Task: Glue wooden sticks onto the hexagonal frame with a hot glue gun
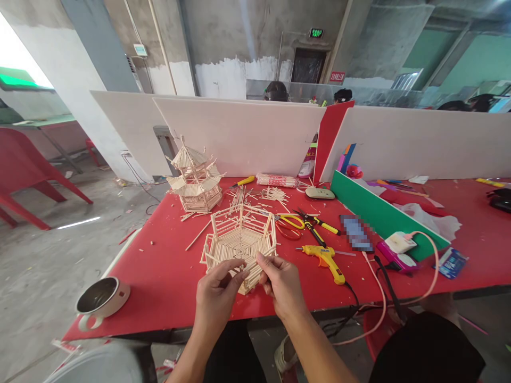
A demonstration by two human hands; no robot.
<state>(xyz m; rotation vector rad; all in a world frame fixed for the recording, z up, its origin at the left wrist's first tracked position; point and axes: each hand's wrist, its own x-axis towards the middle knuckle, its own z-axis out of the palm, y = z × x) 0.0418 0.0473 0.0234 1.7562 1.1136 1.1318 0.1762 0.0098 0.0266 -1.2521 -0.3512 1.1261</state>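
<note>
A hexagonal frame of thin wooden sticks [239, 239] rests tilted on the red table [159, 271], its near edge lifted. My left hand [217, 290] pinches that near edge from the left, fingers closed on the sticks. My right hand [279, 282] grips the same edge from the right, thumb and fingers closed. A finished stick pagoda [195, 178] stands behind the frame at the left.
A yellow glue gun [325, 260] lies right of my hands, with yellow scissors [289, 221], cutters [315, 223] and loose sticks [275, 194] behind. A metal cup [99, 298] sits at the near left corner. White partition boards [239, 135] and a green board [375, 213] bound the table. Cables [375, 287] trail off the front.
</note>
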